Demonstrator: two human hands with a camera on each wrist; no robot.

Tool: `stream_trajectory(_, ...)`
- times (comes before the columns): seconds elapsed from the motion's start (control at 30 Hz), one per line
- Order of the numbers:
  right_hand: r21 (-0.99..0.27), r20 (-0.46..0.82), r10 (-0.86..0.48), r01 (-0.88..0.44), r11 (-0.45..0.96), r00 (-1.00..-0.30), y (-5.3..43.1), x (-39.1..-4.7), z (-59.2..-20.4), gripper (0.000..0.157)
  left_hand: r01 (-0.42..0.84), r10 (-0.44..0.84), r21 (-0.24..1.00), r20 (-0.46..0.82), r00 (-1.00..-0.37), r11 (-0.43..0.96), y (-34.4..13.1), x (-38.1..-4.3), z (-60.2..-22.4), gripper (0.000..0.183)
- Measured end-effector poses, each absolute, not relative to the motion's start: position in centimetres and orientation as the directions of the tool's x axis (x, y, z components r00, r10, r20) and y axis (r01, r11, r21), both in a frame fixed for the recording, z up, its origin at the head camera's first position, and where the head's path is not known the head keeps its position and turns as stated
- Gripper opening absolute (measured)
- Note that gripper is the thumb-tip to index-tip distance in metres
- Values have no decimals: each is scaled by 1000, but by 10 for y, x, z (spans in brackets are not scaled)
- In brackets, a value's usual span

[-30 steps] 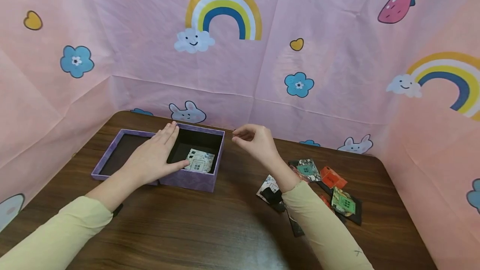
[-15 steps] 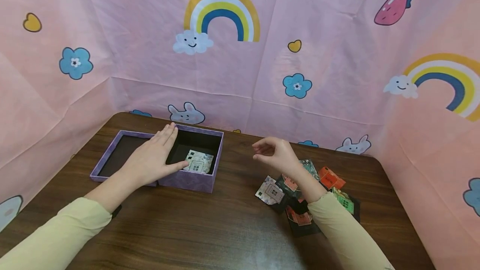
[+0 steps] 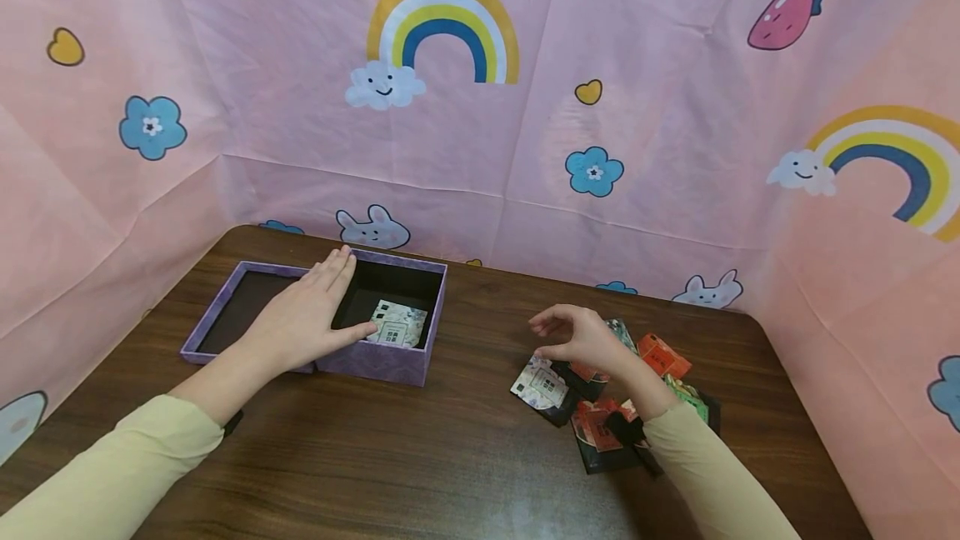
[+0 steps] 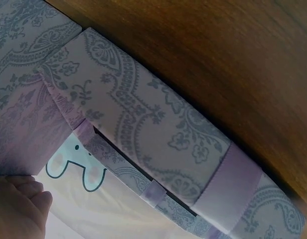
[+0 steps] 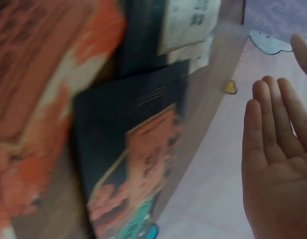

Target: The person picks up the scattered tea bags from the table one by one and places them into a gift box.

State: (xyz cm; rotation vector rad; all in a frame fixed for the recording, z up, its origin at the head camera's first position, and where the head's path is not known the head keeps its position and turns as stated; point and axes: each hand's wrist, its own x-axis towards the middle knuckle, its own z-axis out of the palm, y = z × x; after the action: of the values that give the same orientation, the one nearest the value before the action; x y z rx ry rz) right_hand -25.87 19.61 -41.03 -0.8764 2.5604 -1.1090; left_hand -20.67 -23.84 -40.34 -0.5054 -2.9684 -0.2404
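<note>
My left hand lies with straight fingers over the left side of an open purple patterned box, its thumb extended along the front rim. Inside the black interior is a pale flat packet with a printed label. My right hand hovers just above scattered flat packets, fingers slightly bent, nothing held. Nearest to it are a whitish packet and a dark packet with a red label. In the right wrist view, the fingers are extended beside a black packet.
A shallow purple lid with a dark inside lies left of the box. An orange packet and a green-labelled packet lie farther right, partly behind the right arm. The brown wooden table meets a pink printed cloth behind.
My right hand has moved from beside the box, rightward and down, to above the packets. The left hand stays on the box.
</note>
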Motion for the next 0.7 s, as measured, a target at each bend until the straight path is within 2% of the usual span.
stream_trajectory(0.3,-749,-100,-630,-359,557,-770,210,-262,-426,47,330,314,131,131,-940,935,-239,-206,-403,110)
stream_trajectory(0.7,-748,-107,-660,-377,547,-744,217,-264,-443,56,326,310,123,130,-942,937,-238,-206,-403,109)
